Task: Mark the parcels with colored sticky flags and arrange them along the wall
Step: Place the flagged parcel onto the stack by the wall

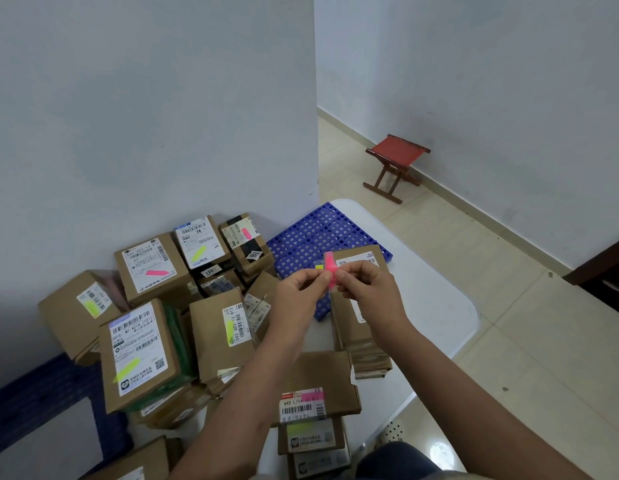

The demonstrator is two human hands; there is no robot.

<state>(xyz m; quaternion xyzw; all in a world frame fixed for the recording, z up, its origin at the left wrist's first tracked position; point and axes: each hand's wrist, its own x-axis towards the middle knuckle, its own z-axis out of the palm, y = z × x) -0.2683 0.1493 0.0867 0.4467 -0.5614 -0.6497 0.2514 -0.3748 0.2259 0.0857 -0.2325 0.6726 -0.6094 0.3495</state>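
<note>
Two hands meet over the middle of the table, both pinching one small pad of sticky flags [329, 268]. The pad shows pink with a yellow edge, its long axis running near-to-far, roughly upright in view. The left hand [296, 296] holds it from the left with thumb and forefinger; the right hand [368, 289] pinches it from the right, fingertips nearly touching those of the left. This reads as a flag being peeled off the pad.

Directly beyond and below the hands lies a tall brown parcel [356, 306] on a stack, long axis near-to-far, its label showing no flag as far as can be seen. It is the closest candidate, slightly nearer the right hand. A blue perforated tray [301, 244] lies under its far end.

To the left, flagged parcels [152, 268] lean against the wall [145, 116], bearing pink or yellow flags. Near the person, a flat parcel [318, 386] carries a pink flag.
</note>
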